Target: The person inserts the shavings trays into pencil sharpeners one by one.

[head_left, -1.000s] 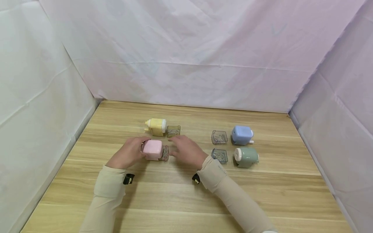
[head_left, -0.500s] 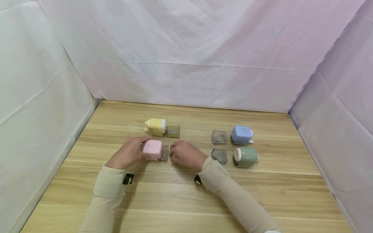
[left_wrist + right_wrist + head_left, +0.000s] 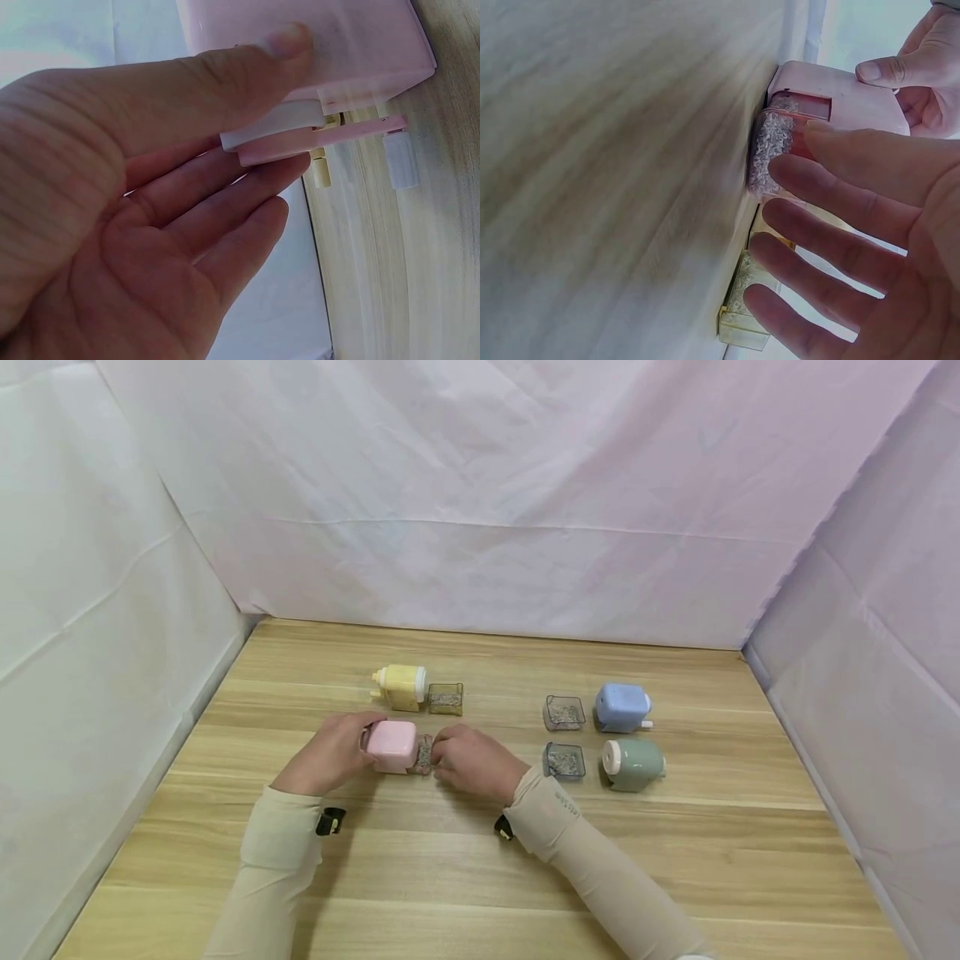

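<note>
My left hand (image 3: 337,752) grips a pink pencil sharpener (image 3: 393,745) by its crank end, the thumb lying along the body. In the left wrist view its pink crank (image 3: 352,133) ends in a white knob (image 3: 403,161). A clear pinkish drawer (image 3: 423,755) full of shavings sticks partly out of the sharpener's right side. My right hand (image 3: 480,764) is at the drawer's outer end. In the right wrist view the thumb and index finger touch the drawer (image 3: 771,146), while the other fingers (image 3: 821,236) extend loosely, spread apart.
Behind stands a yellow pencil sharpener (image 3: 403,687) with its shavings drawer (image 3: 446,699) pulled out beside it. On the right are a blue sharpener (image 3: 623,707) and a green one (image 3: 635,765), each with a drawer of shavings (image 3: 564,713) to its left. White cloth (image 3: 487,510) surrounds the wooden table (image 3: 480,877).
My right hand has drawn its fingers together, come nearer the camera and shifted left against the drawer's end. The drawer sits slightly further in. My left hand and the pink sharpener have stayed put.
</note>
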### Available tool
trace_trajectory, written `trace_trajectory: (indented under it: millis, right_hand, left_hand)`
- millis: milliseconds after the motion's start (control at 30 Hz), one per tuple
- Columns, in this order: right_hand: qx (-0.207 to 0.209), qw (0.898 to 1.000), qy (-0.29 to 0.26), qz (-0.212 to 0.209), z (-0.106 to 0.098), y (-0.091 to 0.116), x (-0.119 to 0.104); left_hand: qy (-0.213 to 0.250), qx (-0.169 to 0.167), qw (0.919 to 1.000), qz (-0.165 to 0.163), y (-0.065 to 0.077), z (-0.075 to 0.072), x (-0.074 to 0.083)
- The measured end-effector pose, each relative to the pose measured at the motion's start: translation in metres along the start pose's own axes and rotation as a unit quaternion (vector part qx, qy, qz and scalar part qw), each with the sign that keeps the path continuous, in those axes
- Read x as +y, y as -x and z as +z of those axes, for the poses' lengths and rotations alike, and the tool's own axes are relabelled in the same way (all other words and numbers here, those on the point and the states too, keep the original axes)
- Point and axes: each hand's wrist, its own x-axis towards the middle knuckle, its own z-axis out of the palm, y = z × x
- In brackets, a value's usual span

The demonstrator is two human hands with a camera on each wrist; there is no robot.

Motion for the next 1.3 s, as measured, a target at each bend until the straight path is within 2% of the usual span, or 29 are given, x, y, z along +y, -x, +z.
trace_trajectory:
  millis: [367, 1300]
  right_hand:
    - [-0.008, 1.000, 0.008, 0.006, 0.002, -0.005, -0.009]
    - [0.009, 1.000, 0.022, -0.003, 0.008, -0.009, -0.015]
  left_hand:
    - [-0.003, -0.005, 1.0000, -0.007, -0.002, 0.000, 0.000]
    - [-0.028, 0.000, 0.9995, 0.015, -0.003, 0.000, 0.001]
